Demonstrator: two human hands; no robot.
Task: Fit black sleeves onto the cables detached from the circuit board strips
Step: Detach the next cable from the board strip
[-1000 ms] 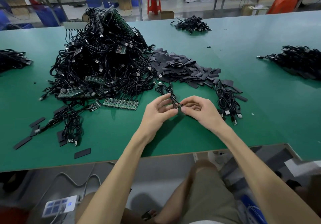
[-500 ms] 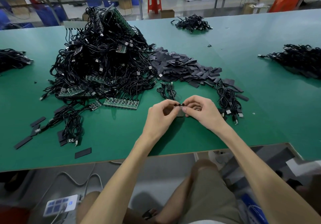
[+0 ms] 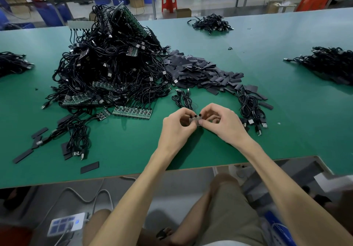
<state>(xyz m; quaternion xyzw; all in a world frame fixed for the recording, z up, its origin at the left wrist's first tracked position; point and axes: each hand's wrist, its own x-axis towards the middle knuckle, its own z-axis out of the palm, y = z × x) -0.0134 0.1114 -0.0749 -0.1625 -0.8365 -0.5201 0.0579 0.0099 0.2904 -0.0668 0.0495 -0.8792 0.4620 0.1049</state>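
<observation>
pinching a small strip (image 3: 194,120), both hands (image 3: 176,126) (image 3: 226,124) mostly hide it.

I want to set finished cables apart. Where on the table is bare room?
Free: the strip between the left hand and the near table edge; the patch between the sleeve pile and the right cable heap. Crowded: around the big cable pile and the bundle beside the right hand.

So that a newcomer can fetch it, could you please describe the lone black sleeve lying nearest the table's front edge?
Find the tall heap of tangled black cables on the left of the green table. Come towards the front edge: the flat black rectangular sleeve lies there alone. Unlike the other stray sleeves further left, it sits by itself, nearest the edge.
</observation>
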